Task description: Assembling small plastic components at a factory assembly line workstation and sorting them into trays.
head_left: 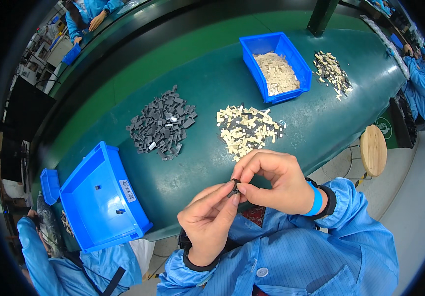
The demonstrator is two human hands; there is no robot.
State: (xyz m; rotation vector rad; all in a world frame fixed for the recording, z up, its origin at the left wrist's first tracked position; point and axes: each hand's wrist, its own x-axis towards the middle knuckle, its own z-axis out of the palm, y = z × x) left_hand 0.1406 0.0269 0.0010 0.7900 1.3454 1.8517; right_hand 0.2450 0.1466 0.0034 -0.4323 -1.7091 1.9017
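Observation:
Both of my hands meet over the near edge of the green table. Between the thumb and fingertips of my left hand (pixel 210 219) is a small dark plastic piece (pixel 233 189). My right hand (pixel 274 180) pinches at the upper end of that same piece; its exact shape is mostly covered by fingers. Just beyond my right hand lies a pile of cream and black small pieces (pixel 246 129). To the left of it is a heap of dark grey plastic pieces (pixel 163 123).
A shallow blue tray (pixel 91 197) at the left holds two small dark pieces. Farther back stands a blue bin (pixel 266 81) of cream pieces, with another mixed pile (pixel 332 74) beside it. A round wooden stool (pixel 373 150) is at right. Co-workers in blue sit around.

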